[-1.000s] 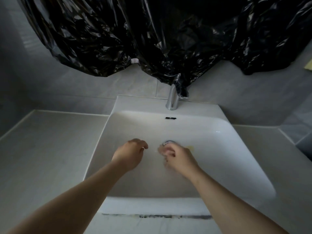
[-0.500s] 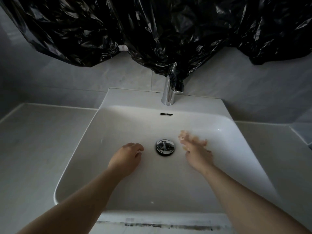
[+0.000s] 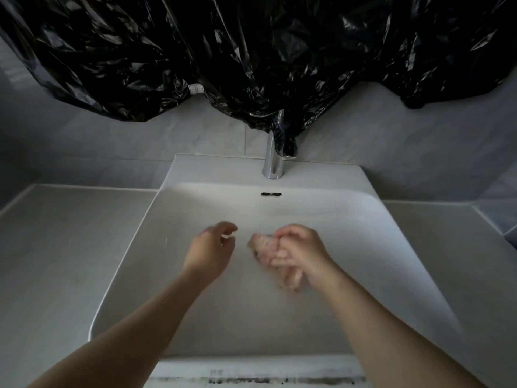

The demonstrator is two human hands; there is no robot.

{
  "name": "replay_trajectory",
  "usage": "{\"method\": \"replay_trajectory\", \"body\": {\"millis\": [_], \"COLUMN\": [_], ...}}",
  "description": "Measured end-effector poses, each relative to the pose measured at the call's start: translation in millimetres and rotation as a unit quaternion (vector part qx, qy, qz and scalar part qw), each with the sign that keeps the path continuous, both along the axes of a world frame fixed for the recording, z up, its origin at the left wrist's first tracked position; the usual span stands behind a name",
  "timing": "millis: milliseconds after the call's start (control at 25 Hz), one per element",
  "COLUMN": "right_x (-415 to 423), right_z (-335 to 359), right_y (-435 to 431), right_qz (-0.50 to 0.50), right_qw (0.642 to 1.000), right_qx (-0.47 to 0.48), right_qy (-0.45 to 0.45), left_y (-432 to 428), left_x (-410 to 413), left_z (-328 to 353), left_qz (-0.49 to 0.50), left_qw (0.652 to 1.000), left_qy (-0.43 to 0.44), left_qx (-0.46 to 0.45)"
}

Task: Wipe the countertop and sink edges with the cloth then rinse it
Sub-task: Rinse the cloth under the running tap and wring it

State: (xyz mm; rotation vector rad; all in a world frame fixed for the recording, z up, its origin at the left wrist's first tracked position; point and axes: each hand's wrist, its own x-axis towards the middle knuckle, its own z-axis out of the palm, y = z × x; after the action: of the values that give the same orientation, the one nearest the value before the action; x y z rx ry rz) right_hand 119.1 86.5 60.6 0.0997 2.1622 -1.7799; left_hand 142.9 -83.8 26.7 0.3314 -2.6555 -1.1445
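Over the middle of the white sink (image 3: 221, 170) my right hand (image 3: 305, 252) grips a bunched, pale pinkish cloth (image 3: 261, 246), which is blurred by motion. The cloth and hand hide the drain. Just to the left, my left hand (image 3: 208, 252) hovers above the basin with loosely curled fingers and holds nothing. A small gap separates it from the cloth. Pale countertop (image 3: 70, 247) runs on both sides of the sink.
A chrome faucet (image 3: 272, 161) stands at the sink's back rim, above the overflow slot (image 3: 270, 194). Crinkled black plastic sheeting (image 3: 251, 51) hangs on the tiled wall and drapes over the faucet top. A dark stained strip (image 3: 251, 380) runs along the front edge.
My right hand swung out to the right of the drain and has come back over it, now bunching the cloth. The left hand has stayed near the same spot.
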Motion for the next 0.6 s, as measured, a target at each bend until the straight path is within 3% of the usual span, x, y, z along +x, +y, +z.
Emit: {"method": "replay_trajectory", "body": {"millis": [80, 160, 240, 280, 360, 520, 600], "right_x": [-9, -17, -19, -22, -29, -40, -42], "right_z": [25, 44, 57, 58, 55, 44, 38], "right_y": [3, 6, 4, 3, 0, -3, -3], "right_qz": [-0.109, -0.134, -0.118, -0.109, -0.102, -0.100, -0.105], "right_qw": [0.989, 0.983, 0.984, 0.986, 0.987, 0.979, 0.972], "right_qx": [-0.095, -0.123, -0.136, -0.129, -0.122, -0.173, -0.204], "right_qy": [0.005, 0.014, 0.005, -0.002, -0.016, -0.044, -0.061], "left_y": [10, 18, 20, 19, 17, 24, 22], "left_x": [-23, -52, -73, -79, -86, -94, -96], "left_z": [43, 93, 136, 152, 175, 200, 192], "left_qz": [0.035, 0.028, 0.010, -0.002, -0.028, -0.083, -0.081], "left_qw": [0.969, 0.854, 0.738, 0.700, 0.675, 0.679, 0.708], "left_qy": [0.017, 0.007, -0.008, -0.015, -0.020, 0.003, 0.018], "left_qx": [0.245, 0.520, 0.674, 0.714, 0.737, 0.729, 0.701]}}
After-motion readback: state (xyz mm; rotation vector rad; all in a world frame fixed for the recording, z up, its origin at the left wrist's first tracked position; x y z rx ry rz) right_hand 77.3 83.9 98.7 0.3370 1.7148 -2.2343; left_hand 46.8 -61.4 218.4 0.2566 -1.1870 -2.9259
